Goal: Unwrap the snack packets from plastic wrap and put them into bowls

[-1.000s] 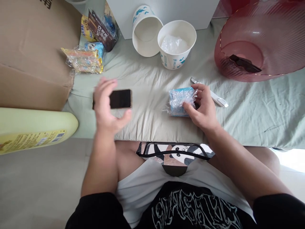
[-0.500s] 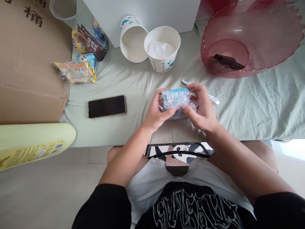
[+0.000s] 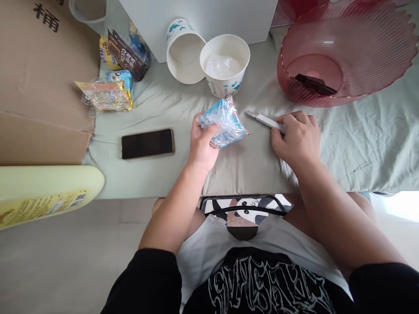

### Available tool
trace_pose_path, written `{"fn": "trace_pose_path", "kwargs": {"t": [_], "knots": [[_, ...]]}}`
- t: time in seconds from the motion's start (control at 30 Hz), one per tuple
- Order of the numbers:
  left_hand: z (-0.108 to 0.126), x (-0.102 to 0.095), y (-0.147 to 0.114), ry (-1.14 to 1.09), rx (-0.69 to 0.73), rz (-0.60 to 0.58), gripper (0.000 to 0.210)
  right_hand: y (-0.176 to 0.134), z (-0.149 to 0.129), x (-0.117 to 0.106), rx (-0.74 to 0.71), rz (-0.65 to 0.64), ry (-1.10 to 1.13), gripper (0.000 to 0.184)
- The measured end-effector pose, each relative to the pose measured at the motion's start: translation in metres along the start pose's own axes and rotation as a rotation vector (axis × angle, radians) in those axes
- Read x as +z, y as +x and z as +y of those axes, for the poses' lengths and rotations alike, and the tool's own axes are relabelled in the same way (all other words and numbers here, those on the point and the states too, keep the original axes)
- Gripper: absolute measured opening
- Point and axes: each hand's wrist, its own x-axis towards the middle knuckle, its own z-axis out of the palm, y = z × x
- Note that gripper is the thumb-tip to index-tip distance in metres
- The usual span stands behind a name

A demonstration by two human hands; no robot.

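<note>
A blue packet in clear, crinkled plastic wrap [image 3: 224, 123] is held tilted over the cloth, just in front of the paper cups. My left hand [image 3: 203, 141] grips its left side, thumb lying across the wrap. To the right, my right hand [image 3: 296, 137] has its fingers closed round the handle end of a light-coloured utility knife [image 3: 266, 121]. The knife lies low at the cloth, its tip pointing left toward the packet. My palm hides the rest of the handle.
Two paper cups stand behind: one on its side [image 3: 186, 56], one upright [image 3: 224, 80] with clear plastic inside. A pink ribbed bowl [image 3: 353, 39] holds dark pieces [image 3: 316, 84]. Leftward lie a phone [image 3: 147, 144], snack packets [image 3: 104, 97] and a cardboard box [image 3: 42, 96].
My right hand has let go of the wrapped packet, moved right and taken hold of the utility knife. My left hand has lifted and turned the packet, shifting it slightly left.
</note>
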Motion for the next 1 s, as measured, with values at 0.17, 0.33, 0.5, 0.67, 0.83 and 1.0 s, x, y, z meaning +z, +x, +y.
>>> {"fn": "trace_pose_path", "kwargs": {"t": [0.17,0.33,0.5,0.67,0.83,1.0], "knots": [[0.012,0.013,0.002,-0.217,-0.041,0.223,0.061,-0.002,-0.009,-0.007,0.014,0.01,0.291,0.007],[0.019,0.016,0.0,-0.098,-0.119,0.152,0.062,-0.015,-0.025,-0.011,-0.112,-0.11,0.801,0.025],[0.026,0.018,-0.005,0.105,-0.129,-0.131,0.063,-0.019,-0.034,-0.008,-0.287,-0.237,0.767,0.046],[0.027,0.02,-0.006,0.204,-0.067,-0.115,0.062,-0.024,-0.036,0.0,-0.356,-0.155,0.671,0.05],[0.026,0.018,-0.006,0.156,-0.107,-0.198,0.06,-0.026,-0.035,0.001,-0.202,-0.112,0.649,0.029],[0.035,0.008,-0.006,0.07,-0.184,-0.351,0.06,-0.025,-0.035,-0.004,-0.088,-0.33,0.885,0.053]]}}
